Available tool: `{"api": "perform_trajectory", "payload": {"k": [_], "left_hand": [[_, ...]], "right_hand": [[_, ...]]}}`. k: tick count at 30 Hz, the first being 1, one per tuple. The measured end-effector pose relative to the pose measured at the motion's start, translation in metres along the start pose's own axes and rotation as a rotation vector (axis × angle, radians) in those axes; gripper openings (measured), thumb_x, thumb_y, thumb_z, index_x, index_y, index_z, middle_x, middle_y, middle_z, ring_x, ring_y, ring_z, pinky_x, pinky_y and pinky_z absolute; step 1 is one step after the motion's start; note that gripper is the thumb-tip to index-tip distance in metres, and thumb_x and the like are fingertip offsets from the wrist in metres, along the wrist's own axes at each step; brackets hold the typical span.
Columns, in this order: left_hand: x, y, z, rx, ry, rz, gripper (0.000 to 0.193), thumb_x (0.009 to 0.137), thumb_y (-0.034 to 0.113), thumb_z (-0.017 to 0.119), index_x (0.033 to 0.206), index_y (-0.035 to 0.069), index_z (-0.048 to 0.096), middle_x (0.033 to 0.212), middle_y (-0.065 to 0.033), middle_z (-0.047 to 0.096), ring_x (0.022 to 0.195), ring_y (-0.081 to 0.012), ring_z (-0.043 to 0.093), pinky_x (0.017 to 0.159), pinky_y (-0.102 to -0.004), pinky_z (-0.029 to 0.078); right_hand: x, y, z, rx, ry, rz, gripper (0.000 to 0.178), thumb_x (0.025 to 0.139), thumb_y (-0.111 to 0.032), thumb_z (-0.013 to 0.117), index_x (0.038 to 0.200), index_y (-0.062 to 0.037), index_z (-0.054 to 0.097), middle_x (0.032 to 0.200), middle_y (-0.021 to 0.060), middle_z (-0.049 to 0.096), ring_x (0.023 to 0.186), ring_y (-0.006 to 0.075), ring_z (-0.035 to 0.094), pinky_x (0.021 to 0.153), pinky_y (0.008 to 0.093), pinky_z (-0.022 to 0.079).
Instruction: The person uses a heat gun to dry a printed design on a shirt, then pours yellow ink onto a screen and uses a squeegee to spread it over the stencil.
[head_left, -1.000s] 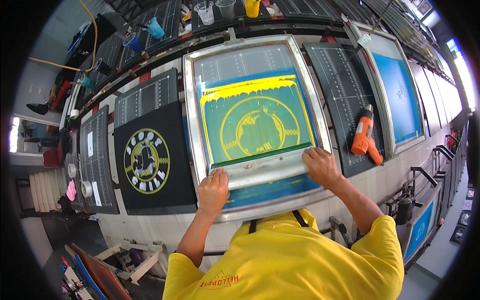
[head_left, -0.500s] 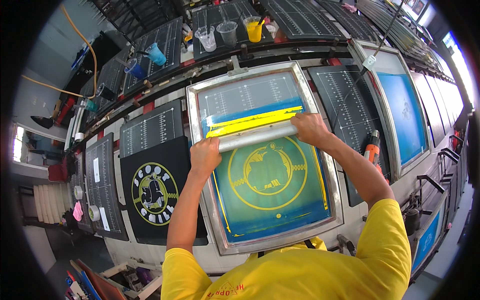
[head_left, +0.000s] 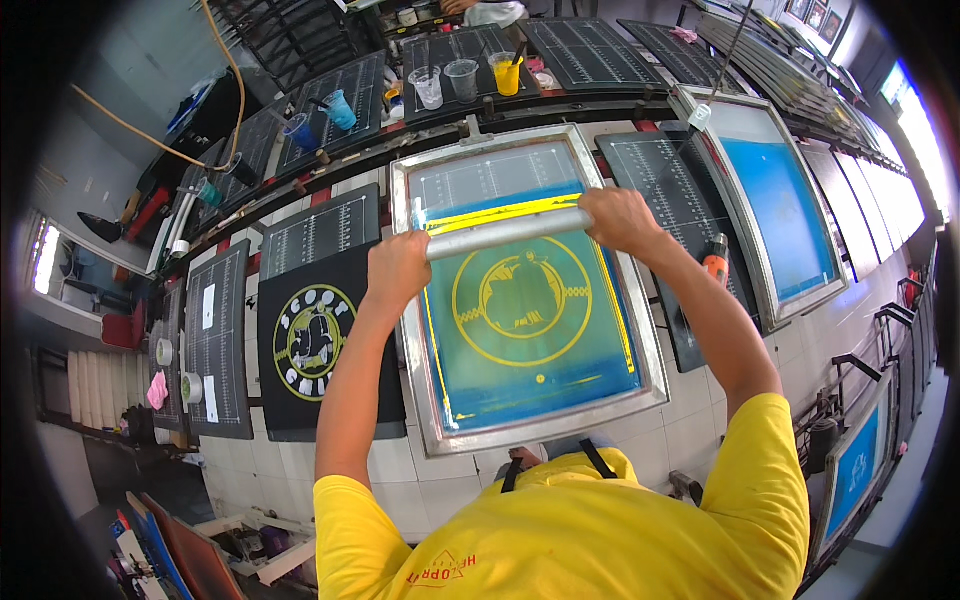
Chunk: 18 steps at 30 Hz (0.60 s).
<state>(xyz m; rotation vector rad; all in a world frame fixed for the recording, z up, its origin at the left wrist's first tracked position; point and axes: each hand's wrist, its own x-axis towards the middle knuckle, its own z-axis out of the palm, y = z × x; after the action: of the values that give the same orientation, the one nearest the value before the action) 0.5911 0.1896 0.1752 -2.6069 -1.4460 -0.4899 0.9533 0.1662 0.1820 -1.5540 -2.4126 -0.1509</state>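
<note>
A squeegee with a long metal handle [head_left: 508, 234] lies crosswise over a printing screen. My left hand [head_left: 400, 268] is closed round its left end, and my right hand [head_left: 622, 218] grips the right end, a little farther from me. Beyond the handle, a band of yellow ink [head_left: 505, 208] runs across the mesh. The screen's metal frame [head_left: 652, 372] surrounds blue-green mesh [head_left: 530, 385], which shows a yellow ring with a scooter-like figure inside. Yellow streaks line the mesh's sides. The squeegee's blade is hidden under the handle.
Left of the screen, a black printed fabric [head_left: 385, 340] covers a board. A heat gun [head_left: 716, 258] lies on the right-hand board, beside another blue screen [head_left: 785, 215]. Cups of ink, one yellow [head_left: 506, 74], stand on the far boards. A person's hand [head_left: 460, 5] shows at the top edge.
The view has tilted up and shifted. The squeegee sits closer to the yellow ink, whose visible band is thinner. Both hands keep their grip. Another person's hand has come into view at the top.
</note>
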Motion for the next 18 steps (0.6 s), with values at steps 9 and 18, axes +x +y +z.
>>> {"api": "perform_trajectory", "payload": {"k": [9, 18], "left_hand": [[-0.185, 0.096, -0.010, -0.102, -0.059, -0.040, 0.024, 0.064, -0.002, 0.064, 0.086, 0.007, 0.057, 0.082, -0.0105, 0.063, 0.073, -0.0318, 0.065, 0.063, -0.0419, 0.053], [-0.267, 0.143, 0.011, -0.119, -0.062, -0.075, 0.024, 0.072, -0.003, 0.061, 0.096, -0.001, 0.060, 0.108, -0.0163, 0.064, 0.104, -0.0308, 0.062, 0.090, -0.0375, 0.051]], "right_hand": [[-0.191, -0.096, 0.007, 0.081, 0.044, -0.009, 0.014, 0.066, -0.005, 0.064, 0.078, -0.0077, 0.057, 0.081, 0.0061, 0.057, 0.080, 0.0262, 0.062, 0.067, 0.0383, 0.053], [-0.263, -0.139, 0.023, 0.076, 0.082, 0.001, 0.029, 0.062, -0.008, 0.069, 0.089, -0.0052, 0.059, 0.099, 0.0067, 0.060, 0.097, 0.0257, 0.060, 0.077, 0.0393, 0.050]]}}
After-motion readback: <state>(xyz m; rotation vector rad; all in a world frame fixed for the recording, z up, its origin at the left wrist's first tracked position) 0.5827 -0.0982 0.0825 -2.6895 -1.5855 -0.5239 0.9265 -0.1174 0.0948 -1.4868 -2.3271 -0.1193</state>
